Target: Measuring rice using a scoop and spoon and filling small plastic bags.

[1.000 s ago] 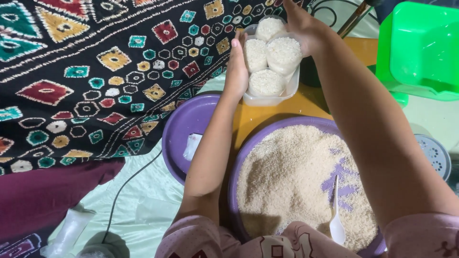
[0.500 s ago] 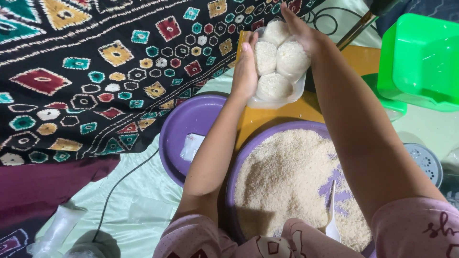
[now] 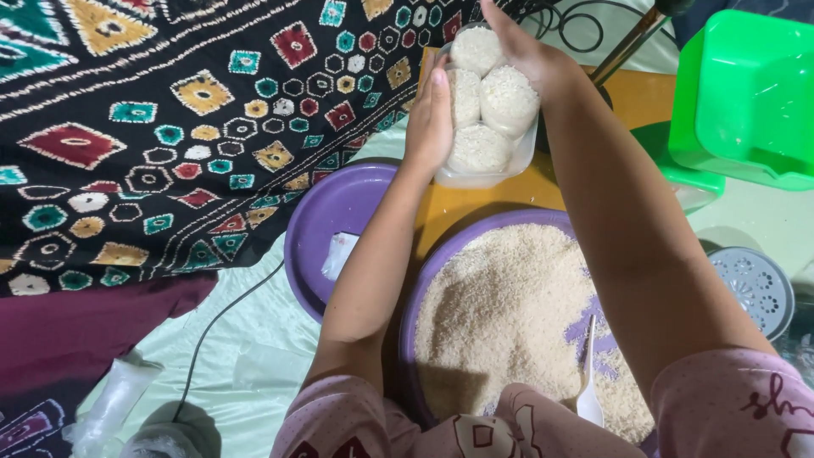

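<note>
A clear plastic container (image 3: 485, 174) holds several round crumb-coated balls (image 3: 507, 100). My left hand (image 3: 429, 114) presses flat against its left side. My right hand (image 3: 527, 53) grips its far right edge, and the container hangs above a yellow surface (image 3: 475, 208). Below it sits a large purple plate (image 3: 428, 280) heaped with pale crumbs (image 3: 500, 314). A white spoon (image 3: 588, 386) lies in the crumbs near my right arm.
An empty purple plate (image 3: 326, 225) with a scrap of clear plastic (image 3: 339, 253) lies left of the crumb plate. A patterned dark cloth (image 3: 170, 127) covers the left. A green plastic tub (image 3: 746, 93) stands at the right, a grey round lid (image 3: 756, 288) below it. A black cable (image 3: 225, 318) crosses the floor.
Both hands and the container sit slightly lower and nearer in view; the camera shifted. The grip on the container is unchanged.
</note>
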